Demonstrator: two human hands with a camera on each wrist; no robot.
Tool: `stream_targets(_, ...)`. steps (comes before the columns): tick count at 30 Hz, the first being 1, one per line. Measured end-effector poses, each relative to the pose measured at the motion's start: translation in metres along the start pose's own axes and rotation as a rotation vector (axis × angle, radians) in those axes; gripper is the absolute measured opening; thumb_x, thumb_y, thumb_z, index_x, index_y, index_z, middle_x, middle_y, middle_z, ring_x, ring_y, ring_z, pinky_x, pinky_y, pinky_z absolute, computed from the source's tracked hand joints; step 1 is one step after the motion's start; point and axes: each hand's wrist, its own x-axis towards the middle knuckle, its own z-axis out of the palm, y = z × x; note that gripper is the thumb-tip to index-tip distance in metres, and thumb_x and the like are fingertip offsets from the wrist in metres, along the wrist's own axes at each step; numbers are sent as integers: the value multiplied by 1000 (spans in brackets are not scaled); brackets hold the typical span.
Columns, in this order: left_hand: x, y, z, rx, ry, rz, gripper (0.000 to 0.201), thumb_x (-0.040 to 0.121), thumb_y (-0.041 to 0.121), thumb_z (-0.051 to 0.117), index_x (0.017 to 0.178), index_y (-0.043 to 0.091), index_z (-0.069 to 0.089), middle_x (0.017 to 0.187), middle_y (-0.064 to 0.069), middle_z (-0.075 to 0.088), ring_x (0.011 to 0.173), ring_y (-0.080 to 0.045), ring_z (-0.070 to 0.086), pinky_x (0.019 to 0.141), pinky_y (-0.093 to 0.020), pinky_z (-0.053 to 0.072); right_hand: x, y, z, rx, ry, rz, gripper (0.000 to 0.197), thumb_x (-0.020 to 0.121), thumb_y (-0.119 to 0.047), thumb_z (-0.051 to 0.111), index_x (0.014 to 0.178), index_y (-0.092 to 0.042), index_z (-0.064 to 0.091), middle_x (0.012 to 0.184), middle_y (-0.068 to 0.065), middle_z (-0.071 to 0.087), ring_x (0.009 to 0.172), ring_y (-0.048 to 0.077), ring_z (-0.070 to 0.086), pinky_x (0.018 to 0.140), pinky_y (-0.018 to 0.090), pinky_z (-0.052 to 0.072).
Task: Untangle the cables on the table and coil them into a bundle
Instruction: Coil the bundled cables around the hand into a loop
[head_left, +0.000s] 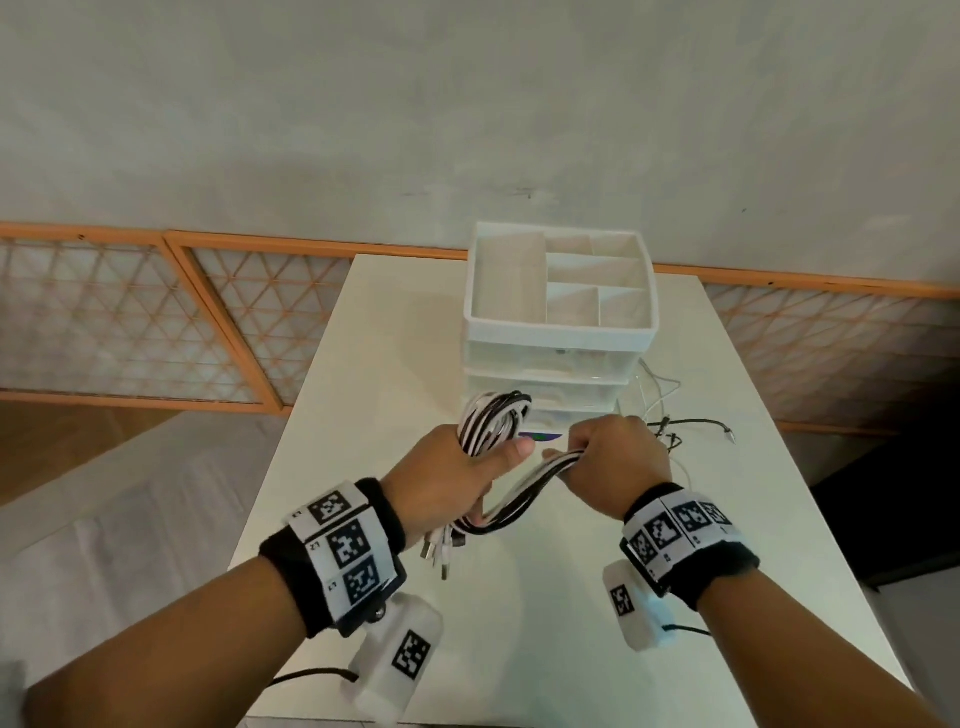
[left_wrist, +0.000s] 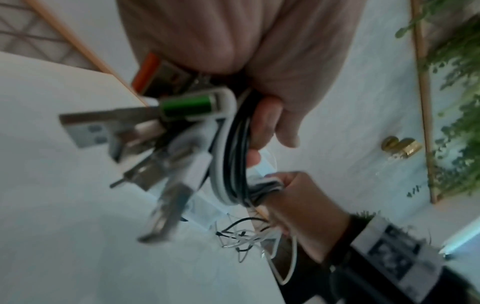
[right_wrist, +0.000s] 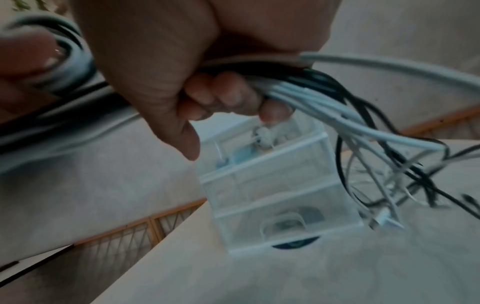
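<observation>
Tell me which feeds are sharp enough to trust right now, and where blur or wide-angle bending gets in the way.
Head view: sharpest, evenly lit; the cables in the left hand and right hand read clearly, though the table edges splay. Left wrist view: motion-smeared, the USB plugs streaked. Right wrist view: dim and soft; the drawer unit is hazy, the loose ends blurred.

The cables (head_left: 493, 421) are black and white. The desk (head_left: 395, 322) and drawer box (head_left: 558, 322) are white. Both wristbands (head_left: 358, 551) are black with black-and-white square-patterned tags.
</observation>
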Motion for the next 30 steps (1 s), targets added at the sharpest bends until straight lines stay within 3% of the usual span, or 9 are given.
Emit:
stream_targets(4,2,-8,-2,205,-130,13,34,73,48,81,80,19,65,61,-5,63,50,-16,53,56,-28,47,-4,-19,-10,27,28,-36,30,73,-23,64,51,-22,44,58,-1,53,62,24,55,52,25,34)
stream_targets(8,4,-11,2,407,-47,-29,32,78,42,77,62,22,57,50,7,58,46,-8,53,53,-21,45,-4,-30,-15,128,51,-70,23,64,-9,59,50,-20,44,53,-2,50,57,22,51,52,23,34)
stream_targets(11,3,-15,3,315,16,-58,29,81,34,73,63,17,60,52,5,62,44,-10,52,51,-22,44,-5,-31,-16,188,70,-105,27,66,-11,66,51,-20,47,51,-3,51,55,19,50,50,23,34)
stream_targets(15,2,-14,-2,55,59,-47,15,90,13,65,77,8,71,75,-8,74,45,-17,48,49,-27,43,-10,-28,-28,377,20,-243,12,75,-24,79,68,-22,69,58,-7,64,55,7,58,54,19,45)
stream_targets(19,6,-2,-20,-234,241,-53,12,93,6,63,82,3,67,72,-10,65,45,-11,44,43,-22,40,-11,-2,-41,611,-101,-252,11,93,-24,67,89,-18,76,65,-7,67,54,1,58,57,16,46)
stream_targets(21,8,4,-22,-329,262,-66,11,94,5,62,83,4,65,71,-10,63,43,-11,43,41,-20,40,-11,5,-35,652,-44,-234,19,96,-20,63,81,-15,75,64,0,64,55,5,57,61,23,47)
stream_targets(24,15,7,-13,-361,257,-88,11,95,10,60,86,5,63,71,-9,61,38,-9,41,43,-22,39,-17,-6,-18,777,53,-254,24,98,-25,60,78,-31,73,68,-5,67,66,15,64,72,36,54)
stream_targets(27,23,6,-7,-305,297,-97,17,95,15,61,80,8,65,68,-6,63,42,-14,43,51,-28,40,-23,-22,-5,841,21,-282,16,101,-24,54,107,-23,69,77,-8,70,68,10,63,65,26,54)
stream_targets(30,23,10,-5,-178,306,-54,27,96,25,60,74,10,63,64,-3,62,49,-18,45,57,-31,41,-25,-28,-2,886,95,-261,33,103,-15,49,134,-18,60,72,-10,60,61,6,55,61,17,46)
